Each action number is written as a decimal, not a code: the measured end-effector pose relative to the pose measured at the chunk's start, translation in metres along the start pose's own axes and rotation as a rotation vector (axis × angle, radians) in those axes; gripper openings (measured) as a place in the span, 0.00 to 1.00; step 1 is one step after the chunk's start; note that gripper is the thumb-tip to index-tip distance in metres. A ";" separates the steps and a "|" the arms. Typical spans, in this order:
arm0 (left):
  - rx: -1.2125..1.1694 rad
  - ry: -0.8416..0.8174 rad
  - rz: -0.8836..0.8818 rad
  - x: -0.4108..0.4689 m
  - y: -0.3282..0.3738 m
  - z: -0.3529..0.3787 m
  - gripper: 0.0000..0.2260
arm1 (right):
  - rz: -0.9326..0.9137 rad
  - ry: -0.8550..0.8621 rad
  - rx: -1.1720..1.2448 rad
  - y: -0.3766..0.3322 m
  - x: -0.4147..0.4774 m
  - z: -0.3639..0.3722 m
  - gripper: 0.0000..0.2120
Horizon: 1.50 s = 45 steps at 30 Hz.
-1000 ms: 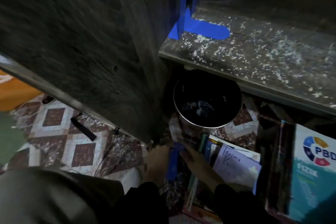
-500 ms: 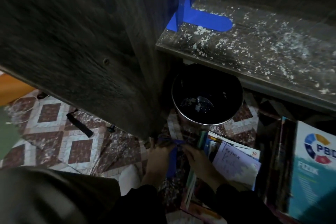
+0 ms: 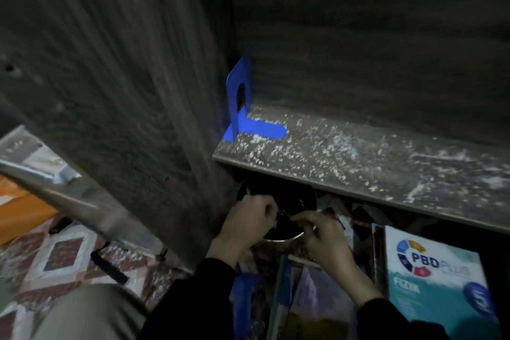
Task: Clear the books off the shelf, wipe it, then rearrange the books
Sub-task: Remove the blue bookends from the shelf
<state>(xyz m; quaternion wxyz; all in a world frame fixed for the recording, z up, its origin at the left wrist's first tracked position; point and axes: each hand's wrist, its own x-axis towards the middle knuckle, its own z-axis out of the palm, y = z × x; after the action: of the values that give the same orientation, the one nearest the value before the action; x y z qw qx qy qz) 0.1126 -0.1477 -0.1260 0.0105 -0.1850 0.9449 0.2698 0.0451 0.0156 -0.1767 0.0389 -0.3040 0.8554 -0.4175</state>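
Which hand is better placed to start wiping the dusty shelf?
Right, probably. The right hand lies below the shelf, whose dusty length runs rightward; the left hand is close beside the cabinet side panel. Both pinch a small dark item over the black bin, so either must free up first.

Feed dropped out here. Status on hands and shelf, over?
Left hand and right hand pinch a small thing over the bin. Shelf dusty, unwiped; books on floor. Bookend in shelf corner.
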 end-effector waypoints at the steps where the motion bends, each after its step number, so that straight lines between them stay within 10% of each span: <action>1: -0.024 0.114 0.044 0.003 0.014 -0.017 0.09 | -0.055 0.130 -0.032 -0.003 0.008 -0.012 0.16; 7: 0.153 0.790 0.271 0.042 0.052 -0.091 0.16 | -0.015 0.200 -0.448 0.017 0.044 -0.036 0.30; 16: 0.126 0.406 -0.090 0.087 0.038 -0.116 0.36 | -0.041 0.047 -0.746 0.038 0.042 -0.019 0.39; 32: -0.088 0.565 -0.099 0.108 0.016 -0.111 0.40 | -0.095 0.084 -0.788 0.047 0.044 -0.015 0.41; 45: -0.287 0.818 0.001 -0.040 0.024 -0.083 0.34 | 0.020 -0.026 -0.747 0.028 0.042 -0.025 0.50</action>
<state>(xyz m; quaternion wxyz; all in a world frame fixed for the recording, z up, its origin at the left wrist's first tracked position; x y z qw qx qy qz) 0.1476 -0.1579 -0.0383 -0.3905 -0.2760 0.8244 0.3028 -0.0110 0.0224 -0.1729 -0.0597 -0.2940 0.9512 -0.0721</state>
